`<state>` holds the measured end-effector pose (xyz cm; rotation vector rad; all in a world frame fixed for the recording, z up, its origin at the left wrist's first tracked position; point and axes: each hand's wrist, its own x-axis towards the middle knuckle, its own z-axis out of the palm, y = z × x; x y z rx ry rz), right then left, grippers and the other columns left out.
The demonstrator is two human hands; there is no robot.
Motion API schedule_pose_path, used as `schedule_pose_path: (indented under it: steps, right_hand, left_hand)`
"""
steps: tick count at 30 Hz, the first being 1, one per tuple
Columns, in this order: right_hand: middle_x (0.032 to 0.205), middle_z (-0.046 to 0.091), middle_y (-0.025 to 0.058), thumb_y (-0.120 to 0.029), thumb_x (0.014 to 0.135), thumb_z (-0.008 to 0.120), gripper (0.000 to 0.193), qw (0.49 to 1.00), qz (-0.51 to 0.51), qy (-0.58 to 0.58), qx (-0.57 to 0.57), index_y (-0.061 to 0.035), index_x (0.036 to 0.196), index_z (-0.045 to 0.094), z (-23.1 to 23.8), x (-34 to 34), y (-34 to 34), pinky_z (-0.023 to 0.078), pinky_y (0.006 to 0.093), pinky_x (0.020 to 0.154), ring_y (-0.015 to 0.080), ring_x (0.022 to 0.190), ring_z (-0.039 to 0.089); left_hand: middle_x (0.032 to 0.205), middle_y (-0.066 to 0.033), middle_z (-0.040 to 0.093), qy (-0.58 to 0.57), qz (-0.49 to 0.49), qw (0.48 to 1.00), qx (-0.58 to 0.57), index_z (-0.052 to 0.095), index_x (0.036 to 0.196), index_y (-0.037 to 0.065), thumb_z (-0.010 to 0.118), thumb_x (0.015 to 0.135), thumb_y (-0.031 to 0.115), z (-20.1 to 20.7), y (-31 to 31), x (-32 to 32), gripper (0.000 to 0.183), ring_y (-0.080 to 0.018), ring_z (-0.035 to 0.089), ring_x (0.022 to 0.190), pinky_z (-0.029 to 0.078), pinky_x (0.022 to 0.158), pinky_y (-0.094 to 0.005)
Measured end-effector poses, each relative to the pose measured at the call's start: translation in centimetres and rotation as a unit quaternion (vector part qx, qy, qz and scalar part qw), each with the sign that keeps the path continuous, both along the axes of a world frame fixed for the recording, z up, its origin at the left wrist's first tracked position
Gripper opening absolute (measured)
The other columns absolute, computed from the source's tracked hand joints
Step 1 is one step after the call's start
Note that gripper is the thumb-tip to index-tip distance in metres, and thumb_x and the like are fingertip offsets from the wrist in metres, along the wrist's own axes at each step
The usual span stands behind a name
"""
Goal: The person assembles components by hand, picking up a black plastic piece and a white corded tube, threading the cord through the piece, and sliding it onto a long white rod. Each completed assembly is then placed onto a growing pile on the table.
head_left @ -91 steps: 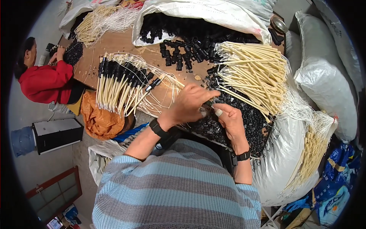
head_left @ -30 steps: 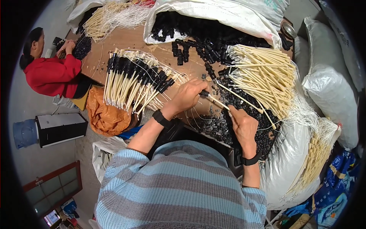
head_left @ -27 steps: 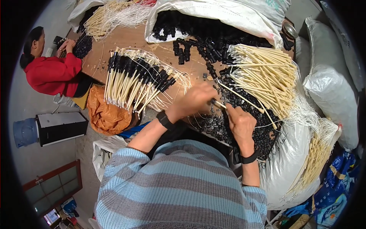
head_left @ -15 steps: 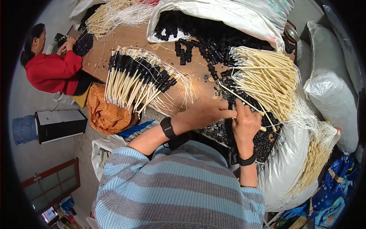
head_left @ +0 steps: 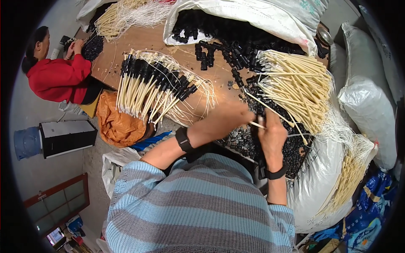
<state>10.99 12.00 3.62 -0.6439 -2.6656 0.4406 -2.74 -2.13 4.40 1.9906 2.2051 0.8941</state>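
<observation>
My left hand (head_left: 228, 120) is closed around a thin cream stick (head_left: 257, 125), whose tip pokes out toward my right hand (head_left: 272, 133). My right hand pinches a small black plastic piece at that tip; the piece itself is mostly hidden by my fingers. Both hands hover over a heap of small black plastic pieces (head_left: 249, 139) on the wooden table (head_left: 139, 40). A loose bundle of bare cream sticks (head_left: 297, 82) lies just right of my hands. A fanned row of sticks with black ends (head_left: 149, 86) lies to the left.
A white sack spilling black pieces (head_left: 253, 21) lies at the back. More white sacks (head_left: 369, 105) crowd the right side. A person in a red top (head_left: 57, 78) works at the table's left end. An orange bag (head_left: 118, 122) and a dark box (head_left: 65, 137) sit on the floor.
My left hand has come back from the table toward my right hand, and the two hands have closed together over the black heap. The view has shifted slightly.
</observation>
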Motion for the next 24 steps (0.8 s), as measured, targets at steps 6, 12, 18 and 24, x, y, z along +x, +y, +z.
schedule_pose_path:
  steps: [6, 12, 18, 24]
  right_hand:
    - [0.114, 0.065, 0.0155, -0.012, 0.077, 0.075, 0.033, 0.984, 0.029, -0.004, -0.174, -0.0030, 0.107, 0.063, -1.6, 1.6, 2.8, 0.052, 0.0338, 0.069, 0.0271, 0.098, 0.064]
    - [0.077, 0.066, 0.0067, -0.011, 0.083, 0.071, 0.008, 0.881, 0.163, 0.175, -0.407, -0.0047, 0.080, 0.068, 1.8, 0.8, 1.3, 0.046, 0.0259, 0.052, 0.0115, 0.058, 0.059]
    - [0.073, 0.062, 0.0113, -0.013, 0.076, 0.077, 0.019, 0.979, 0.123, 0.036, -0.158, -0.0045, 0.083, 0.061, -0.4, -0.9, -2.6, 0.047, 0.0359, 0.052, 0.0298, 0.060, 0.061]
    - [0.080, 0.064, 0.0097, -0.019, 0.076, 0.077, 0.020, 0.974, 0.159, -0.005, -0.159, -0.0054, 0.080, 0.063, -0.1, 0.4, -1.4, 0.047, 0.0381, 0.057, 0.0292, 0.064, 0.061]
  left_hand:
    - [0.080, -0.0100, 0.060, -0.092, 0.036, 0.995, -0.012, 0.057, 0.086, 0.008, 0.058, 0.081, 0.006, -2.9, -1.6, -1.5, 0.006, -0.0268, 0.062, 0.078, 0.048, 0.064, -0.0368]
    - [0.070, -0.0158, 0.061, -0.278, 0.210, 0.935, -0.059, 0.057, 0.085, 0.002, 0.066, 0.080, 0.015, -4.6, -2.2, -3.0, 0.016, -0.0248, 0.060, 0.060, 0.047, 0.057, -0.0375]
    - [0.077, 0.0000, 0.065, -0.547, 0.188, 0.811, -0.088, 0.067, 0.098, -0.001, 0.066, 0.080, 0.002, -1.7, -0.2, -0.6, 0.019, -0.0049, 0.056, 0.069, 0.047, 0.061, -0.0235]
    - [0.080, -0.0057, 0.066, -0.372, 0.137, 0.915, -0.072, 0.068, 0.104, 0.005, 0.066, 0.075, -0.002, -2.9, -1.0, -0.8, 0.030, -0.0140, 0.062, 0.072, 0.050, 0.067, -0.0281]
